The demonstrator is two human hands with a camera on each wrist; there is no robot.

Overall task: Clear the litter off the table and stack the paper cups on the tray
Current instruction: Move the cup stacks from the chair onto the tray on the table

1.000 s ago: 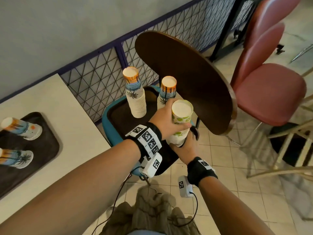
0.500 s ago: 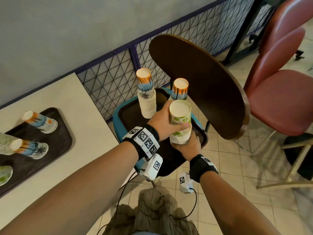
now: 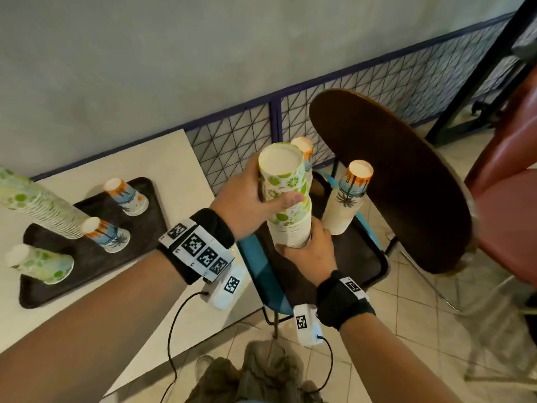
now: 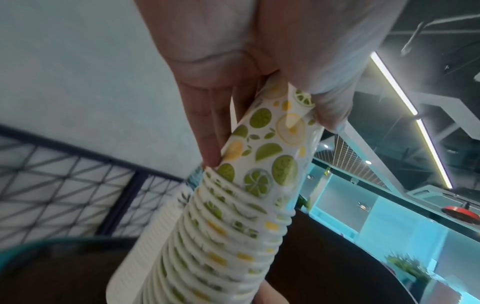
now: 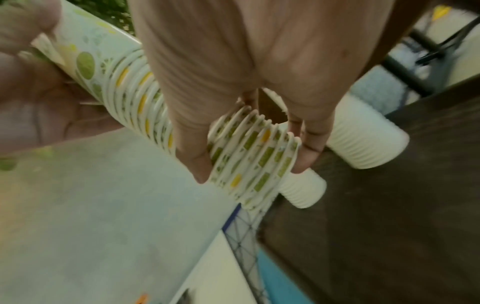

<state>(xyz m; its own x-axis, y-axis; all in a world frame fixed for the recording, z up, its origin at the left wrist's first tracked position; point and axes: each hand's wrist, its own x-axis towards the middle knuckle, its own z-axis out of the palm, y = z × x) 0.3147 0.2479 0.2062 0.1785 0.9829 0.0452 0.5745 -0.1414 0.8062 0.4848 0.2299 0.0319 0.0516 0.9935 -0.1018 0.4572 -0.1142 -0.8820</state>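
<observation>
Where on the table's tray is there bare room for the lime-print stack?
Bare patch: the tray's right side, beside the two palm-print cups. Its left half is crowded by the tall lime-print stack and a lime-print cup.

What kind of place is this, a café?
Probably a café or canteen: stacks of printed paper cups on serving trays, small tables with padded chairs, and a counter with strip lighting in the left wrist view.

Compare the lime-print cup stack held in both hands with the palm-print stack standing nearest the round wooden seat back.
The lime-print stack shows green and yellow citrus slices; the palm-print stack has an orange top band and black palms. The lime-print stack is gripped by the left hand near its top and the right hand at its base; the palm-print stack stands free on the dark tray. Both are upside-down nested paper cups.
</observation>
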